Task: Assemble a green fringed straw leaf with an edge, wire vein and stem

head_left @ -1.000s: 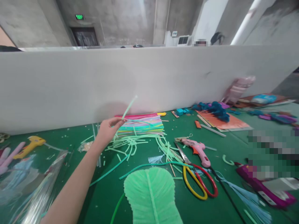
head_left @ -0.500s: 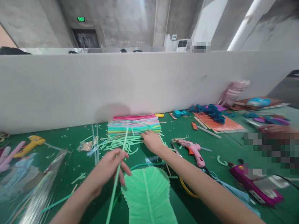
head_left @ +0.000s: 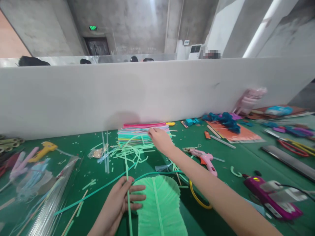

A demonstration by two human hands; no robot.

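My left hand [head_left: 125, 196] holds a light green pipe cleaner [head_left: 127, 165] under its thumb, the other fingers stretched out. These fingers overlap the edge of a large green fuzzy leaf [head_left: 159, 203] with a paler midrib. My right hand [head_left: 158, 139] reaches over a stack of pipe cleaners [head_left: 130, 132] in pink, white, teal and green. Its fingers are pinched together at the stack, and what lies between them is hidden. Cut light green pieces [head_left: 135, 152] lie loosely in front of the stack. A long teal strand [head_left: 98, 193] runs across the table beside my left hand.
A pink glue gun [head_left: 205, 159] lies right of my right forearm, near a yellow ring [head_left: 197, 198] and a magenta power strip [head_left: 270, 196]. Scissors [head_left: 292, 146] are further right. At left are a yellow glue gun [head_left: 44, 151] and clear plastic sleeves [head_left: 52, 200]. A white partition [head_left: 157, 91] stands behind.
My left hand has come lower, toward the leaf, with its pipe cleaner. My right hand has moved up the stack, its fingers now pinched. Another person's hand at the right has left the view.
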